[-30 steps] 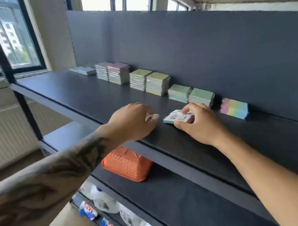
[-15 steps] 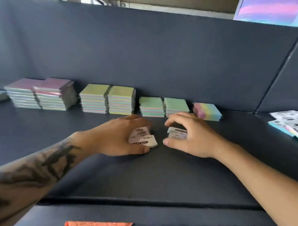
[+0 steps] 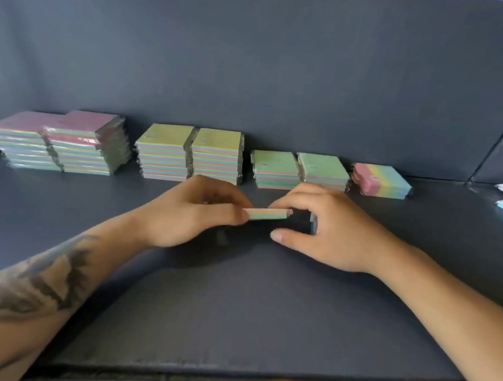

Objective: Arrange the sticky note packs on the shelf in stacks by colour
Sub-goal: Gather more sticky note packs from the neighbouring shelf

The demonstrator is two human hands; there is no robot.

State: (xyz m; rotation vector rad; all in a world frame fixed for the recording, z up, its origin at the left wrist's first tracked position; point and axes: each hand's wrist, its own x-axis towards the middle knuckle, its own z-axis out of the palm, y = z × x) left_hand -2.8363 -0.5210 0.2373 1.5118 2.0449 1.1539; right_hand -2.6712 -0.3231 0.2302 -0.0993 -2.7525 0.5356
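Pastel-striped pack [image 3: 268,214] was held edge-on above the shelf [image 3: 239,319], before the green stacks [image 3: 300,171] | left hand [image 3: 186,213] fingers pinched it; right hand [image 3: 326,231] fingers curled beside, grasp unclear | step: sorting; next: match top colour.

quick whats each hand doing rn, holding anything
Left hand: pinches a sticky note pack edge-on.
Right hand: fingers curled round a second pack, its fingertips touching the first one.
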